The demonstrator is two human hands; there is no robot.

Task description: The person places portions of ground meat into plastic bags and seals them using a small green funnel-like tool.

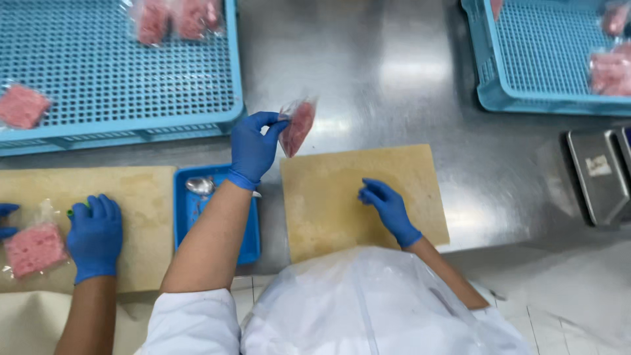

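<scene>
The steel worktop (394, 72) fills the view, shiny and bare in the middle, with light glaring off it, which suggests a food-preparation room; no wall or window shows. Two blue perforated crates sit at its far side: the left crate (118, 72) holds a few sealed bags of pink minced meat, and the right crate (545, 59) holds more of them, likely kept within easy reach of both cutting boards.

A tan cutting board (348, 204) lies straight in front of the person, its top bare. A second board (141, 197) lies to the left, where a co-worker's gloved hand (95, 236) rests beside another flat bag of meat (34, 248). Between the boards sits a small blue tray (246, 243) with a metal spoon (199, 186) in it, handy to both stations. At the right edge stands a grey metal box (599, 177).

The person's left hand (253, 146), in a blue glove, is raised above the worktop, its fingers pinched on the top edge of a small clear bag of pink meat (297, 125), which hangs tilted in the air just beyond the board's far edge. The right hand (388, 207), also gloved, rests on the board with its fingers loosely curled, holding nothing.
</scene>
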